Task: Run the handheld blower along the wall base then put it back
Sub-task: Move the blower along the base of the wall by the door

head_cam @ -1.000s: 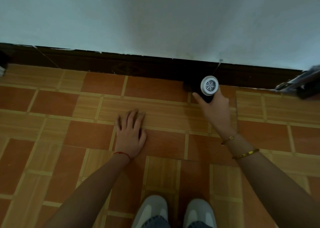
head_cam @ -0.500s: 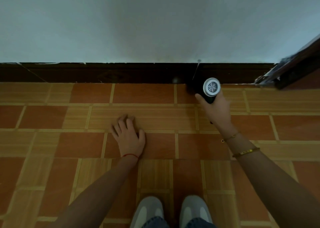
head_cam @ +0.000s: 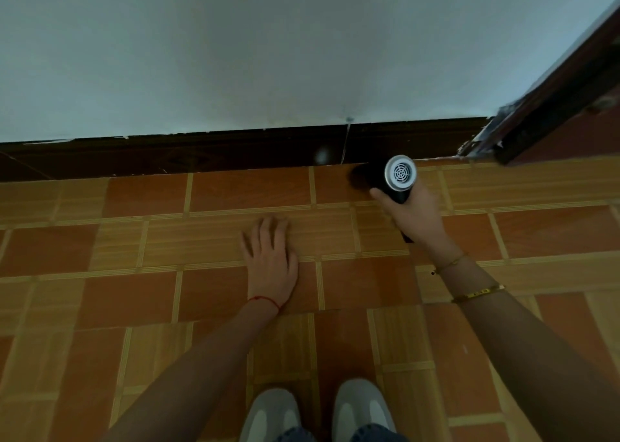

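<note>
The right hand (head_cam: 414, 217) grips the black handheld blower (head_cam: 392, 178) by its handle, fingers and thumb curled round it. The blower's round grey rear grille faces up toward the camera, and its dark body points down and away at the dark brown wall base (head_cam: 235, 153), where skirting meets the floor (head_cam: 100, 294). The nozzle end is lost in shadow, so I cannot tell if it touches the skirting. The left hand (head_cam: 270, 260) lies flat on the tiles, fingers straight and slightly spread, palm down, well apart from the blower and nearer the person. A thin red thread (head_cam: 266, 301) circles the left wrist; two gold bracelets (head_cam: 476, 294) sit on the right forearm. Just right of the blower, a dark wooden door frame (head_cam: 550, 106) angles up from the skirting, closing off the run of wall base on that side. A pale vertical seam (head_cam: 345, 146) crosses the skirting just left of the blower. Above stands a plain pale wall (head_cam: 268, 45). Two grey shoes (head_cam: 315, 411) show at the bottom edge.
</note>
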Tool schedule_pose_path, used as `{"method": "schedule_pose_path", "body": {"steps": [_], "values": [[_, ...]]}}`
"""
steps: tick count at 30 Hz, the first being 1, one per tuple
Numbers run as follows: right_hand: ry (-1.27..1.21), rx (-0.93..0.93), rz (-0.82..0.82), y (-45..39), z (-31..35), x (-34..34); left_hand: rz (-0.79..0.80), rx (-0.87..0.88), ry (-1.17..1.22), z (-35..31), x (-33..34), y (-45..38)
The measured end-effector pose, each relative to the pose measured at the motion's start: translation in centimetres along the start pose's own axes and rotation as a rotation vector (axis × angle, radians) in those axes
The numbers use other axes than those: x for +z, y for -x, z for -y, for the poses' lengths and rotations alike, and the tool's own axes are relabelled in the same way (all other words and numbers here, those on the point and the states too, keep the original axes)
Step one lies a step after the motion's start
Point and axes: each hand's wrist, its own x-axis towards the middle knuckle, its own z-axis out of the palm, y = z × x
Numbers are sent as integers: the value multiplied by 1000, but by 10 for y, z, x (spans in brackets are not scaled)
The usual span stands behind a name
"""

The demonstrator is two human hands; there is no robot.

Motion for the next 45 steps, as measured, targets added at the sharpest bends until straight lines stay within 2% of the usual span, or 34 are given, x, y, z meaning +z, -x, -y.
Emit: {"method": "schedule_pose_path", "body": {"steps": [2,6,8,12,14,17,20,28,35,45], "values": [[15,-8,-25,1,-1,-4,20,55,-7,-5,2,-1],[76,31,-296,1,-14,-17,60,122,-30,-5,2,1],[58,64,-318,0,-22,-21,69,126,-36,-2,2,2],[-5,62,-212,-1,-21,-21,72,124,-39,0,2,3],[-155,73,-90,8,-10,-16,75,117,-28,0,2,3],[-482,225,99,23,8,-13,73,111,3,-1,0,2],[-685,358,247,30,12,-13,65,85,62,-2,-4,0],[-912,506,480,49,11,2,109,131,112,-2,-21,3],[-952,522,587,61,13,18,110,99,148,-2,-32,16],[-882,500,526,65,17,32,87,58,203,2,-46,18]]}}
